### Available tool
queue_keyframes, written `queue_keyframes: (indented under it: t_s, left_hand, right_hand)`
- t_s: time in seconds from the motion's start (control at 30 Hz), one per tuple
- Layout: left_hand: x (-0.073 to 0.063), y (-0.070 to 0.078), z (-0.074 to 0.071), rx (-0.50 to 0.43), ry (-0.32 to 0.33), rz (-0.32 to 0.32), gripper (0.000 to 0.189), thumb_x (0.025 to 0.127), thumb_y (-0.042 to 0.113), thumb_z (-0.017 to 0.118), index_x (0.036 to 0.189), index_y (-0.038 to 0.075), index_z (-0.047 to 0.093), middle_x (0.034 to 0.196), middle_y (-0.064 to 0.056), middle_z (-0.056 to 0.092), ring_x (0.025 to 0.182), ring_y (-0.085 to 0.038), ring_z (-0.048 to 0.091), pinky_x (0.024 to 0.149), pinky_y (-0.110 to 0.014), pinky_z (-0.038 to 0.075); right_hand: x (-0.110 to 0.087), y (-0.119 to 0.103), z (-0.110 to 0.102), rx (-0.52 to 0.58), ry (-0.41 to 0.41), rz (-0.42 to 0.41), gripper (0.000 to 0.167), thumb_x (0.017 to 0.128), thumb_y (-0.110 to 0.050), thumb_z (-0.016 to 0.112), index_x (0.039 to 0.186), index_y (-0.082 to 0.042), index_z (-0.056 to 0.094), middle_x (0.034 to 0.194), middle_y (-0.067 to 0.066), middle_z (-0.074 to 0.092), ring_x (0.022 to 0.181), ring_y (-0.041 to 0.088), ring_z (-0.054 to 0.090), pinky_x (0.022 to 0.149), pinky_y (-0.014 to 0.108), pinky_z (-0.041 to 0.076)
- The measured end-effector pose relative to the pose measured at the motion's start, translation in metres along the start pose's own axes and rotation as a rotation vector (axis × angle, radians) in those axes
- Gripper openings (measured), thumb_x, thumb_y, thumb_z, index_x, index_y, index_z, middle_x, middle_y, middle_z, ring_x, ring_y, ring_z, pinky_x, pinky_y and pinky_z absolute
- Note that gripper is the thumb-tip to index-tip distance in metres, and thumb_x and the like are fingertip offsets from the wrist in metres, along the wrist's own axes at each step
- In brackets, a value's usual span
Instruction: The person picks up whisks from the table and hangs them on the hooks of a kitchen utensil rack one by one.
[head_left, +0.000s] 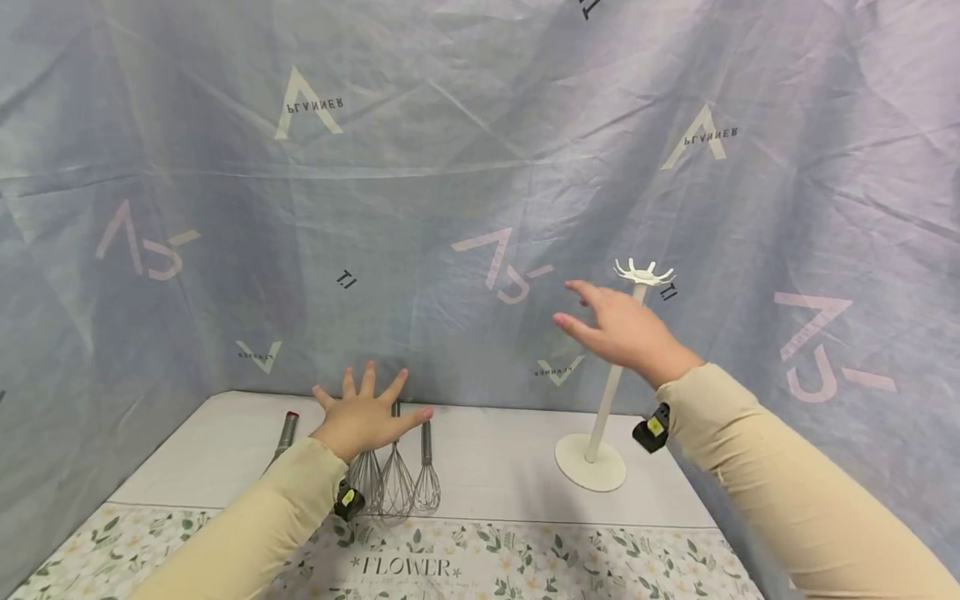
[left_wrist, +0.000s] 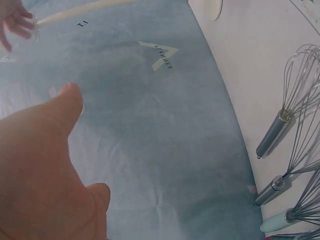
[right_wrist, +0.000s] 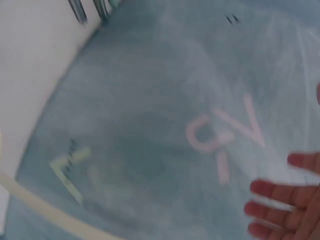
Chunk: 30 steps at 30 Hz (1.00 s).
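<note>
The left hand [head_left: 363,425], empty with fingers spread wide, hovers near wire-looped, smooth-handled whisks [head_left: 427,446] lying on a white table [head_left: 495,454], while the empty right hand [head_left: 628,331], fingers extended, hangs before a slender pale stand [head_left: 604,408] with round base and curved hooks.

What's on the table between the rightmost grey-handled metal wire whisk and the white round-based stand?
In the head view, just bare white tabletop separates whisk and stand.
</note>
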<state>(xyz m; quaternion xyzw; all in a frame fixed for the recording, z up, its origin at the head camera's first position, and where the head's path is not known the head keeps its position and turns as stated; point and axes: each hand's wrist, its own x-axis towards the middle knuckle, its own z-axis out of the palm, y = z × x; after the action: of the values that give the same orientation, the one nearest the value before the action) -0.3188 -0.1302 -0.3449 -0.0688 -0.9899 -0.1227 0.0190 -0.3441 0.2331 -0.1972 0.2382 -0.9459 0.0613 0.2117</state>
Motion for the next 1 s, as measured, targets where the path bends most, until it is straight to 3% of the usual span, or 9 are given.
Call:
queue_keyframes:
  t_s: [0.1, 0.2, 0.3, 0.47, 0.63, 0.83, 1.0]
  left_hand:
    - [0.0, -0.003, 0.003, 0.001, -0.015, -0.009, 0.1, 0.086, 0.09, 0.028, 0.164, 0.028, 0.012, 0.165, -0.026, -0.007, 0.144, -0.06, -0.012, 0.092, -0.088, -0.014]
    - [0.0, -0.007, 0.005, 0.003, -0.03, -0.021, 0.105, 0.082, 0.094, 0.025, 0.164, 0.029, 0.012, 0.165, -0.027, -0.007, 0.144, -0.06, -0.012, 0.092, -0.088, -0.014]
    - [0.0, -0.01, 0.007, -0.002, -0.04, -0.033, 0.109, 0.079, 0.096, 0.022, 0.164, 0.028, 0.012, 0.165, -0.028, -0.006, 0.144, -0.06, -0.013, 0.092, -0.088, -0.014]
    - [0.0, -0.016, 0.008, -0.004, -0.037, -0.051, 0.106, 0.083, 0.093, 0.025, 0.164, 0.027, 0.012, 0.164, -0.029, -0.005, 0.144, -0.061, -0.012, 0.093, -0.088, -0.013]
    - [0.0, -0.023, 0.012, -0.001, -0.026, -0.058, 0.105, 0.084, 0.091, 0.028, 0.164, 0.025, 0.014, 0.164, -0.031, -0.002, 0.144, -0.061, -0.01, 0.094, -0.088, -0.01]
    - [0.001, -0.028, 0.015, -0.016, 0.001, -0.052, 0.101, 0.087, 0.088, 0.032, 0.164, 0.025, 0.014, 0.163, -0.033, -0.002, 0.144, -0.062, -0.009, 0.093, -0.089, -0.009]
    - [0.0, -0.031, 0.014, -0.023, 0.006, -0.044, 0.101, 0.088, 0.088, 0.031, 0.164, 0.024, 0.012, 0.162, -0.034, -0.004, 0.143, -0.064, -0.009, 0.092, -0.09, -0.009]
  right_hand:
    - [0.009, 0.012, -0.018, -0.003, 0.055, -0.054, 0.064, 0.102, -0.05, 0.054, 0.149, -0.007, 0.047, 0.128, 0.023, 0.064, 0.117, 0.043, 0.061, 0.097, 0.059, 0.047]
    - [0.015, 0.024, -0.037, -0.023, 0.078, -0.057, 0.062, 0.102, -0.049, 0.055, 0.147, -0.007, 0.048, 0.128, 0.023, 0.064, 0.116, 0.043, 0.061, 0.096, 0.06, 0.046]
    - [0.021, 0.035, -0.054, -0.045, 0.048, -0.028, 0.066, 0.102, -0.053, 0.052, 0.151, -0.009, 0.043, 0.132, 0.023, 0.061, 0.113, 0.042, 0.061, 0.096, 0.061, 0.045]
    - [0.036, 0.058, -0.072, -0.026, -0.027, -0.006, 0.075, 0.101, -0.056, 0.051, 0.159, -0.015, 0.03, 0.142, 0.024, 0.053, 0.113, 0.041, 0.061, 0.098, 0.06, 0.043]
    - [0.046, 0.077, -0.074, 0.043, -0.101, 0.048, 0.088, 0.098, -0.063, 0.051, 0.164, -0.02, 0.012, 0.155, 0.027, 0.038, 0.123, 0.045, 0.054, 0.104, 0.063, 0.037]
    - [0.043, 0.102, -0.066, 0.128, -0.134, 0.122, 0.093, 0.096, -0.067, 0.05, 0.164, -0.03, -0.002, 0.162, 0.027, 0.025, 0.14, 0.05, 0.035, 0.11, 0.068, 0.027]
    - [0.041, 0.116, -0.057, 0.156, -0.14, 0.153, 0.096, 0.095, -0.069, 0.049, 0.164, -0.029, -0.004, 0.164, 0.025, 0.019, 0.137, 0.051, 0.039, 0.11, 0.068, 0.026]
